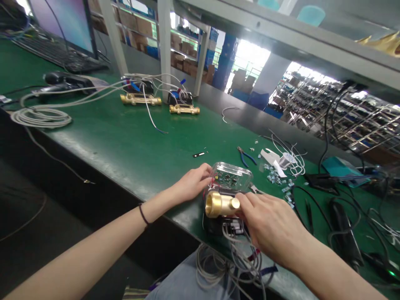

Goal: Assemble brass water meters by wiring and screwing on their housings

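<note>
Item: a brass-bodied pipe unit with a clear moulded plastic cover (220, 196), lying on a dark green bench (125, 141) close to the bench's long front edge, which runs diagonally past it. Beyond the unit, away from that edge, open green bench extends to a pair of similar brass pipe units with loose white wires (140, 99), well apart from it. The unit has a threaded brass pipe body (217, 204) with a rounded brass end, and a transparent cover (231, 173) over a green circuit board (225, 180). A black housing (218, 225) sits below the brass, and a bundle of grey and coloured wires (226, 266) spills from it over the front edge, near the person's denim-clad lap (184, 279). The unit lies between the two hands, which are apart and both on it. The left hand (190, 182), with a thin black wristband (143, 214), grips the left side of the cover. The right hand (268, 223) presses its fingers (246, 202) against the brass end. To the far side of the unit, near it, are blue-handled pliers (246, 156), a scatter of small metal clips (276, 177) and a white wire coil (289, 160). A small black strip (198, 154) lies just left of the pliers.
</note>
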The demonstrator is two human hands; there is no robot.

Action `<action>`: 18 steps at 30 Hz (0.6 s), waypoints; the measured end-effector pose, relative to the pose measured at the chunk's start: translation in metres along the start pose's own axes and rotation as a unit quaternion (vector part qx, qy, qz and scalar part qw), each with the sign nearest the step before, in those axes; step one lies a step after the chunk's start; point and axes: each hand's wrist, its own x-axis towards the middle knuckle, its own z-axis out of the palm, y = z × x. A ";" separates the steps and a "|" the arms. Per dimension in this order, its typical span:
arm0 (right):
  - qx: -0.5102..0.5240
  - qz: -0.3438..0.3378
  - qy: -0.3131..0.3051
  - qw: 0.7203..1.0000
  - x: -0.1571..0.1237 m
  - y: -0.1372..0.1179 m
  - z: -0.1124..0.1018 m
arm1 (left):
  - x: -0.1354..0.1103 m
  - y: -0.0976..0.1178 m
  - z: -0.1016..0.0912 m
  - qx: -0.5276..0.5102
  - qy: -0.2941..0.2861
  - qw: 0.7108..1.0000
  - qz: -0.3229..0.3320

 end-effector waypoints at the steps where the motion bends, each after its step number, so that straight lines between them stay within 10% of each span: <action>1: -0.006 -0.005 -0.009 1.000 0.003 -0.004 0.000 | 0.000 -0.003 -0.002 0.009 0.005 1.000 -0.001; 9: 0.032 -0.004 -0.073 0.997 0.016 -0.004 0.006 | -0.027 -0.002 -0.011 0.068 0.027 0.997 -0.029; 13: 0.038 0.005 -0.066 0.997 0.016 0.002 0.012 | -0.076 0.004 0.011 0.143 0.168 0.975 -0.035; 18: 0.046 -0.001 -0.004 0.999 0.009 0.003 0.017 | -0.122 0.009 0.056 0.167 0.216 0.939 0.211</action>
